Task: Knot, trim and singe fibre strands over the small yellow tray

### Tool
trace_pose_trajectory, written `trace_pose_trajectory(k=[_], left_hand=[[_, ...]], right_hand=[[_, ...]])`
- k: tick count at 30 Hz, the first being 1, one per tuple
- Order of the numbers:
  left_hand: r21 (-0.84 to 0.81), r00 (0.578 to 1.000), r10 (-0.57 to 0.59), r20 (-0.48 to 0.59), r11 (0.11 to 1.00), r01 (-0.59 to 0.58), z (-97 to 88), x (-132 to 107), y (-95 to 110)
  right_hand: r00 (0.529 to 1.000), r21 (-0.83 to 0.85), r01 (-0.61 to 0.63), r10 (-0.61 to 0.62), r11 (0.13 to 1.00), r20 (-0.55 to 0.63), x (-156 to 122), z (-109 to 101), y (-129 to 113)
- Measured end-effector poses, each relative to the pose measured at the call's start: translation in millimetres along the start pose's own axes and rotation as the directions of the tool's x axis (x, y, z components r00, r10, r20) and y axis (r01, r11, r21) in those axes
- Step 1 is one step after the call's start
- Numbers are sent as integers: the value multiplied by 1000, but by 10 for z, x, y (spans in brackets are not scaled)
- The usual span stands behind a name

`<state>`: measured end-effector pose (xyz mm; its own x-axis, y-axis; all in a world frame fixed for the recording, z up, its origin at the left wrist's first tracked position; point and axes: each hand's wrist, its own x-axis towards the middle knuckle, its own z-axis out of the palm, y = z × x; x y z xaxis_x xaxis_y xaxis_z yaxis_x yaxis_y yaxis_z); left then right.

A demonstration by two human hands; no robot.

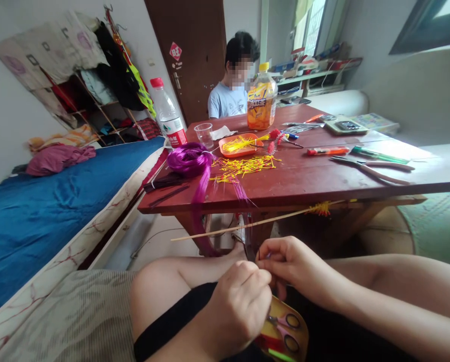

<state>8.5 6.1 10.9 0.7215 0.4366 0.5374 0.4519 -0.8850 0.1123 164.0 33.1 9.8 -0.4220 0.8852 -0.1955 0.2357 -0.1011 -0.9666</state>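
Note:
My left hand (243, 296) is closed, its knuckles toward me, above my lap. Touching it, my right hand (294, 261) pinches with thumb and forefinger; a thin dark strand shows near its fingertips, too small to name. What lies inside either grip is hidden. Just beyond the hands, a thin wooden stick (217, 232) with a yellow-red tuft (320, 208) extends along the table's near edge. Below them, a yellow tray (302, 329) in my lap holds scissors (285, 327) with pink and black handles.
On the red table (300, 186) are a purple thread hank (189, 158), yellow stamens (247, 168), an orange dish (232, 152), pliers (375, 168), an orange cutter (327, 151), a phone (345, 125), a clear bottle (168, 115) and a tea bottle (261, 100). Another person (228, 95) sits opposite.

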Motion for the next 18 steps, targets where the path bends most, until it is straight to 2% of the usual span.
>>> trace_pose_trajectory(k=[2,4,5,6,7,8,9,10,11,12,13,14,16,18], left_hand=[[-72,997,-73,-17,995,72,15,27,-21],[-227,966,-256,-25,943,244,33,68,-46],[-326,922,-388,-2,871,366,41,93,-61],[-432,852,-521,54,757,490,47,119,-77],[-535,761,-634,138,599,596,52,144,-95],[-623,654,-714,249,399,673,57,165,-112],[-682,550,-749,369,184,708,61,183,-127],[-709,467,-745,476,-11,705,67,195,-139],[-711,408,-719,562,-168,683,74,200,-147],[-698,368,-689,624,-280,658,83,201,-150],[-684,343,-667,662,-350,639,94,197,-150],[-675,332,-652,682,-388,627,106,191,-146],[-670,323,-635,702,-434,602,127,177,-135],[-672,319,-629,709,-467,575,135,170,-122]], right_hand=[[1000,-37,18,-19,999,-25,7,-14,-21],[995,-134,70,-79,988,-65,-14,-42,-49],[986,-240,132,-152,962,-65,-34,-61,-60],[965,-372,230,-260,899,-31,-56,-84,-65],[920,-506,357,-388,785,47,-79,-111,-63],[843,-612,494,-512,618,163,-99,-140,-53],[739,-667,613,-607,423,293,-116,-170,-37],[624,-678,695,-669,239,404,-127,-198,-18],[516,-671,737,-705,77,487,-133,-224,2],[431,-665,745,-724,-52,539,-136,-244,21],[375,-665,733,-732,-141,569,-137,-259,34],[341,-670,715,-738,-199,583,-138,-268,42],[319,-686,684,-743,-250,588,-145,-270,38],[326,-699,671,-749,-246,577,-158,-262,12]])
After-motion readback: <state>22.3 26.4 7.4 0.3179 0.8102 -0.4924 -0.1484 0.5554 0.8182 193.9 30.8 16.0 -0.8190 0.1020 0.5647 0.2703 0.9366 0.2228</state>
